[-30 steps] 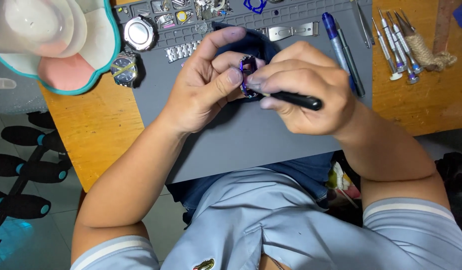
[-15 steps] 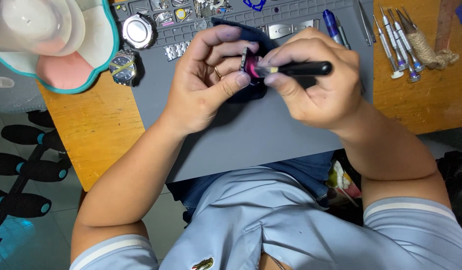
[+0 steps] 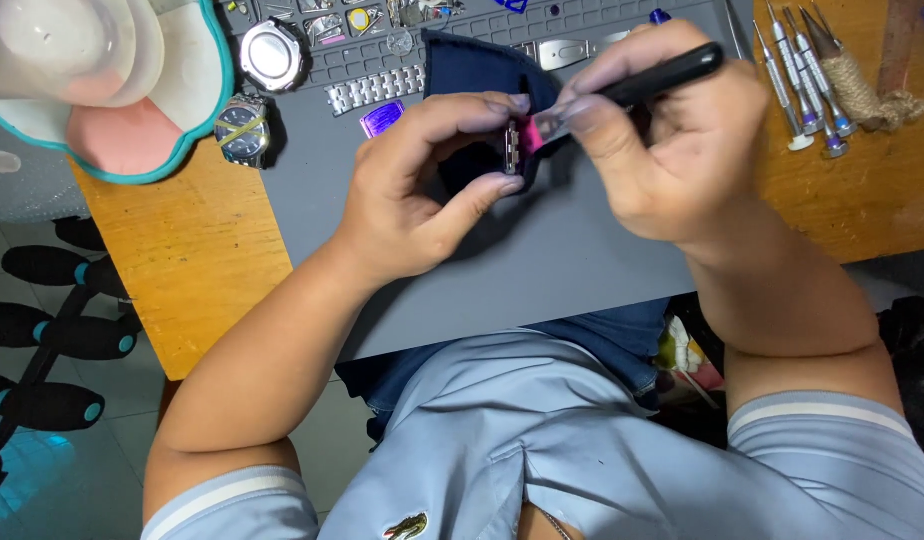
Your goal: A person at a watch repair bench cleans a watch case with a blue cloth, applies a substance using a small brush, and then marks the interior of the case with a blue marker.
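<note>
My left hand pinches a small watch part with a pink face between thumb and fingers, above a dark blue cloth on the grey work mat. My right hand grips a black-handled tool, its metal tip touching the pink part. The part's far side is hidden by my fingers.
A steel watch case, a wristwatch, a metal bracelet piece and a purple piece lie at the mat's top left. Several small screwdrivers and a twine-wrapped item rest on the wooden desk. A white and teal lamp head hangs at left.
Both hands have risen toward the top of the view. The black tool has swung from pointing lower right to pointing upper right, and the part now shows its pink face.
</note>
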